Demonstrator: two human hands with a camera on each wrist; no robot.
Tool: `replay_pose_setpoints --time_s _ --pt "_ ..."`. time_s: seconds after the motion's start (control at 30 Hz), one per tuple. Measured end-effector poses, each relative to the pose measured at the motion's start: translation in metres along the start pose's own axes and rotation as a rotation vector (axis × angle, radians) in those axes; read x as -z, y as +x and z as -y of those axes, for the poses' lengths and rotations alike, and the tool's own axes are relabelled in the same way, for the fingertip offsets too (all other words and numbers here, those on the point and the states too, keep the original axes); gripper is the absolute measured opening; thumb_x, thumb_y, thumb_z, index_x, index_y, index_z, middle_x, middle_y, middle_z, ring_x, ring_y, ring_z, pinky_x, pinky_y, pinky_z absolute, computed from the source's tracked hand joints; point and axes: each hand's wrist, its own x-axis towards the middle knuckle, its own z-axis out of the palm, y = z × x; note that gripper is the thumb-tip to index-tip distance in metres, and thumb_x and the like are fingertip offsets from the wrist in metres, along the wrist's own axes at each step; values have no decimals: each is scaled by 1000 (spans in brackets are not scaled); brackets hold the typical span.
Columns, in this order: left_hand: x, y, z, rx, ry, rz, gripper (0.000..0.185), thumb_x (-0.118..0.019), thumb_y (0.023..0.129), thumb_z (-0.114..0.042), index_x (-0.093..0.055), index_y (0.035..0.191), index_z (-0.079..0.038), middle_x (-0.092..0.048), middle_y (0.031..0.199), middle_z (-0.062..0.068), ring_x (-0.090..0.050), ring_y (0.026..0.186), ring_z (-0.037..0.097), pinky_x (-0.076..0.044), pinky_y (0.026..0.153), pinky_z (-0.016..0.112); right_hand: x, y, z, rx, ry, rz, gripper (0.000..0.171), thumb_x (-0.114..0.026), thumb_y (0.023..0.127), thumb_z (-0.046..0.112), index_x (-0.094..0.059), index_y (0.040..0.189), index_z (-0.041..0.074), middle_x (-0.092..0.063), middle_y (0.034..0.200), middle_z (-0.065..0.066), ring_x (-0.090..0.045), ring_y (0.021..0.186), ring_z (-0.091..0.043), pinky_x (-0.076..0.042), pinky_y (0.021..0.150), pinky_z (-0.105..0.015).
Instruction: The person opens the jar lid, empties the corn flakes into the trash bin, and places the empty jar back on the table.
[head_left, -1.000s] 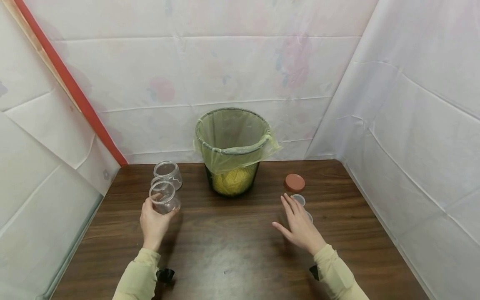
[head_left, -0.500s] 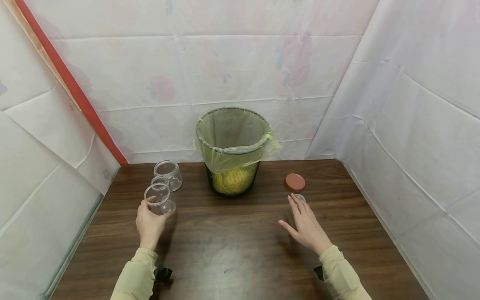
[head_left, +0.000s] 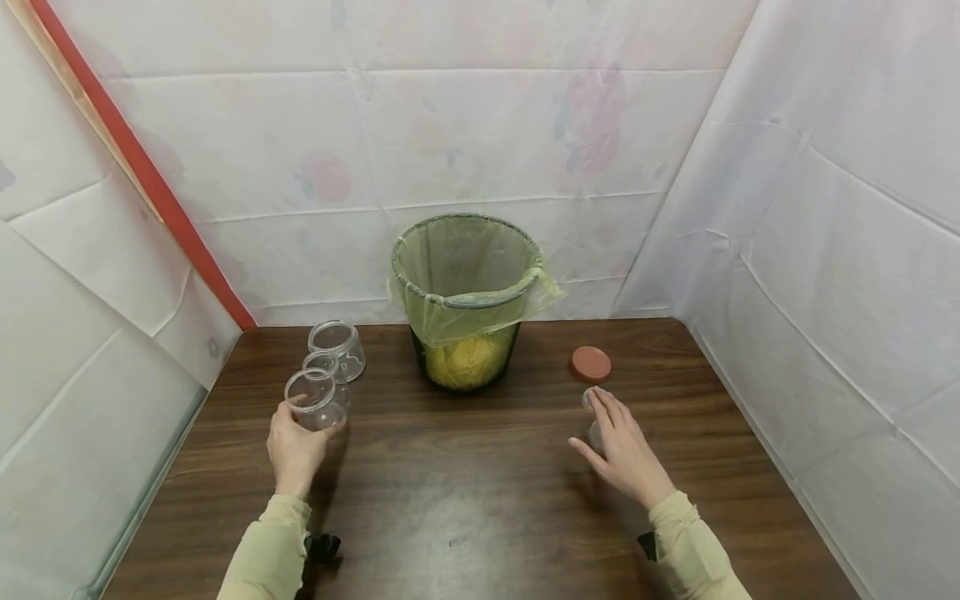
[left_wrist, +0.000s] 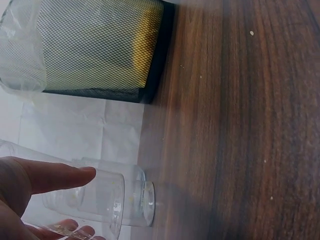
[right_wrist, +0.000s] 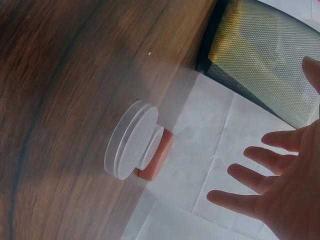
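My left hand [head_left: 296, 450] grips a clear, open-topped jar [head_left: 318, 408], thumb and fingers around its sides. The left wrist view has the held jar [left_wrist: 95, 200] with its base a little above the table. Behind it stand a smaller clear jar [head_left: 321, 361] and a wider one [head_left: 349, 360]. My right hand [head_left: 626, 458] hovers over the right side with fingers spread, holding nothing. Under and beyond it lie a large translucent lid [right_wrist: 135, 142], a smaller translucent lid [right_wrist: 151, 148] and a reddish-brown lid [head_left: 590, 364]. In the head view, this hand partly covers the translucent lids.
A black mesh wastebasket [head_left: 465, 358] with a pale yellow-green liner stands at the back middle of the dark wooden table [head_left: 450, 467]. White patterned sheeting [head_left: 480, 142] hangs behind and on both sides. A red strip [head_left: 150, 179] runs down the left rear corner.
My left hand has shifted slightly left and nearer with the jar. My right hand has moved right and slightly nearer, staying spread above the lids.
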Motion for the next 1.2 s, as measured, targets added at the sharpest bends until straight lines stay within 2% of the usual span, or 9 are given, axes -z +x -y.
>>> replay_pose_setpoints --time_s 0.27,0.83,1.2 --pt "1 3 5 22 39 46 70 -85 60 -6 -52 121 3 -52 99 25 -49 92 43 -38 80 55 0 -2 -6 -28 6 -1 81 -64 87 44 -32 144 -4 -40 142 -27 -37 130 -45 -33 105 -58" --pt "5 9 17 99 89 157 70 -83 62 -9 -50 124 1 -56 113 32 -50 105 49 -38 88 58 4 -3 -7 -78 20 7 81 -64 87 44 -33 143 -5 -37 144 -27 -34 131 -45 -32 104 -59" --pt "5 10 24 142 110 224 72 -79 66 -10 -47 129 2 -55 117 34 -49 106 54 -39 88 59 3 -3 -8 -74 24 -3 80 -64 87 43 -33 143 -5 -37 144 -27 -34 131 -45 -32 104 -59"
